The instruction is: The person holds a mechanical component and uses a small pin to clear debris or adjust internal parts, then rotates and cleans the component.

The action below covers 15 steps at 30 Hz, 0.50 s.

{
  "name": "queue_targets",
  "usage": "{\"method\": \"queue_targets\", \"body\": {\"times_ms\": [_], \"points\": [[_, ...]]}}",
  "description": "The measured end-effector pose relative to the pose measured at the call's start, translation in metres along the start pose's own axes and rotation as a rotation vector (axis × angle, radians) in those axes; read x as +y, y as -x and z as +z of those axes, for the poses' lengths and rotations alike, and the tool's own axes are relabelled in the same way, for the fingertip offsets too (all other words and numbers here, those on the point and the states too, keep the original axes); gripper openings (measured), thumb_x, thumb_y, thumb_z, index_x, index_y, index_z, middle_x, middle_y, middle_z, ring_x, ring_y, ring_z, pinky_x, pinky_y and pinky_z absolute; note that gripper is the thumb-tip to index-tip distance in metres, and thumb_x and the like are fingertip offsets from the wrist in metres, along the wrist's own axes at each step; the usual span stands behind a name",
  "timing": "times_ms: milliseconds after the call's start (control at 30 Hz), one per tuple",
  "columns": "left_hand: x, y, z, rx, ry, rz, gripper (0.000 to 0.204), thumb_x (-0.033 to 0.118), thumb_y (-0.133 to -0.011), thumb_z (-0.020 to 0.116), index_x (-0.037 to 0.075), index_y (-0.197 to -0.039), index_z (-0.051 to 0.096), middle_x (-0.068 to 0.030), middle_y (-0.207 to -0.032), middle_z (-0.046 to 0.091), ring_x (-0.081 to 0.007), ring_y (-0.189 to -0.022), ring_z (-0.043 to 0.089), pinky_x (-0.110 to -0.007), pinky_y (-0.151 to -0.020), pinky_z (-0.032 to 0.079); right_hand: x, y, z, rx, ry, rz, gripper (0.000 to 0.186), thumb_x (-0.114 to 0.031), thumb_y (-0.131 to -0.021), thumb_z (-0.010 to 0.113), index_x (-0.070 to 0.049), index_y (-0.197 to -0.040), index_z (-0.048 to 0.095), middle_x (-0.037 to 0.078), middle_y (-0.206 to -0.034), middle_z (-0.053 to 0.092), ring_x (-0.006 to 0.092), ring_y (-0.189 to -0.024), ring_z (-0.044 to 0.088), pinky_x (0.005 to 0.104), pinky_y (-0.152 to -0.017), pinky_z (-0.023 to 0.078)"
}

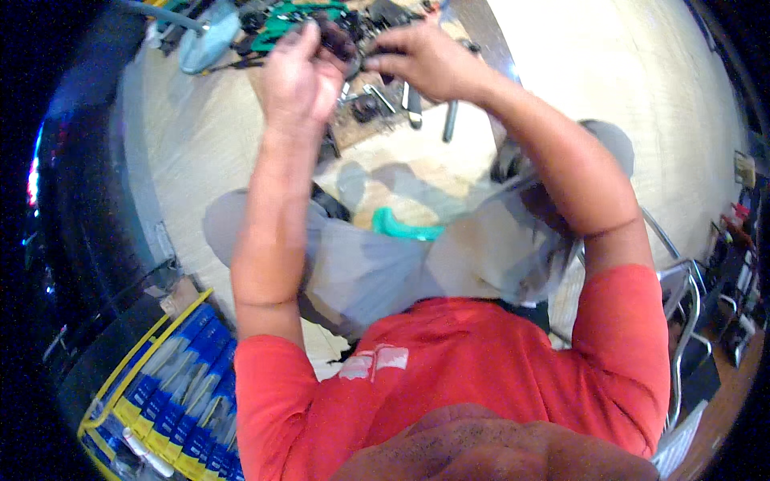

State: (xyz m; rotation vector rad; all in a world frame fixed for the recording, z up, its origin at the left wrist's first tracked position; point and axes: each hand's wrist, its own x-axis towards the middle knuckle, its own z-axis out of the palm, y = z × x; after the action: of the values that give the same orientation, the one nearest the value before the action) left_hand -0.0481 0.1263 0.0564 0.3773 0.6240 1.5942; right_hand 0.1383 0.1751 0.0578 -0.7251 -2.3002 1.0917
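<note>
Both my hands are raised over a low work board (pixel 353 136) at the top of the view. My left hand (pixel 301 80) is curled round a dark, roundish part (pixel 343 48), whose kind is too blurred to tell. From the other side, my right hand (pixel 429 60) brings its thumb and fingers together close against that part. Whether it grips the part or some small piece is hard to make out. Below the hands, a round black piece (pixel 366 108) lies among small metal tools. A black-handled tool (pixel 414 111) and a grey bar-like tool (pixel 451 122) lie near the right hand.
Green and black parts (pixel 293 20) crowd the board's far side, with a light-blue bag-like item (pixel 210 42) beside them. A green curved piece (pixel 405 226) shows between my knees. At lower left stands a yellow rack (pixel 120 385) of blue-yellow packages; a metal-framed chair (pixel 682 280) is at right.
</note>
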Motion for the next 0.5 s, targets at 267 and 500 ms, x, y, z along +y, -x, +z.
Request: {"method": "queue_targets", "body": {"times_ms": [267, 500], "points": [[-0.005, 0.022, 0.031, 0.027, -0.248, -0.01, 0.01, 0.007, -0.095, 0.049, 0.002, -0.096, 0.058, -0.0071, -0.079, 0.061, -0.0147, -0.066, 0.055, -0.027, -0.063, 0.047, -0.017, -0.001, -0.047, -0.348, -0.039, 0.211, 0.015, -0.012, -0.087, 0.062, 0.002, -0.092, 0.065, 0.01, -0.072, 0.065, 0.0128, -0.065, 0.058, 0.0305, -0.062, 0.048], [-0.006, 0.027, 0.035, -0.131, -0.462, -0.394, 0.014, 0.007, -0.093, 0.052, -0.003, -0.099, 0.059, -0.0117, -0.083, 0.067, -0.0189, -0.069, 0.065, -0.028, -0.063, 0.053, -0.022, 0.0, -0.053, -0.43, 0.26, 0.034, 0.01, -0.008, -0.079, 0.066, 0.0, -0.082, 0.062, 0.02, -0.072, 0.06, 0.0348, -0.066, 0.058, 0.0395, -0.063, 0.047]]}}
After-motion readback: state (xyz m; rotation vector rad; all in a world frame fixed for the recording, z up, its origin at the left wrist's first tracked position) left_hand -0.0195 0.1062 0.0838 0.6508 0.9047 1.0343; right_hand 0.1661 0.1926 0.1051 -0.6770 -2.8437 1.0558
